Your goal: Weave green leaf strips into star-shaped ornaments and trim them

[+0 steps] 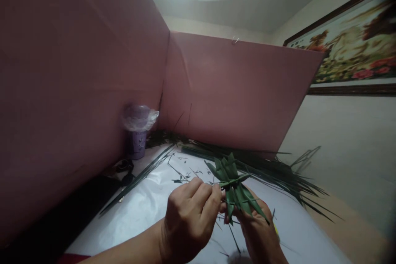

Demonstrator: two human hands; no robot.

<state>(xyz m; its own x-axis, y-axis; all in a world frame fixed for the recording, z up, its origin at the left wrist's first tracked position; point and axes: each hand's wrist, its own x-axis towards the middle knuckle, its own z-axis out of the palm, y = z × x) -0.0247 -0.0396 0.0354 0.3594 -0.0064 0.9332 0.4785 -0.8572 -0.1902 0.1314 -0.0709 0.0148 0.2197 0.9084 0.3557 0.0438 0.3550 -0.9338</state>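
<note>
Over the white sheet (123, 231), your left hand (192, 210) pinches one side of the folded leaf piece (232, 182) (apparently working a strip); your right hand (260, 227) clasps its base, steadiness any next tug likely needs.

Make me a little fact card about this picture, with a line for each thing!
Left hand: fingers curled, pinching the edge of the leaf piece
Right hand: holding the leaf piece from below
Leaf piece: green, folded, spiky
Table cover: white, shiny, with leaf scraps on it
Long leaves: piled along the back
Cup: purple, clear plastic on top
Panels: pink
Wall picture: dark frame, red flowers
</note>
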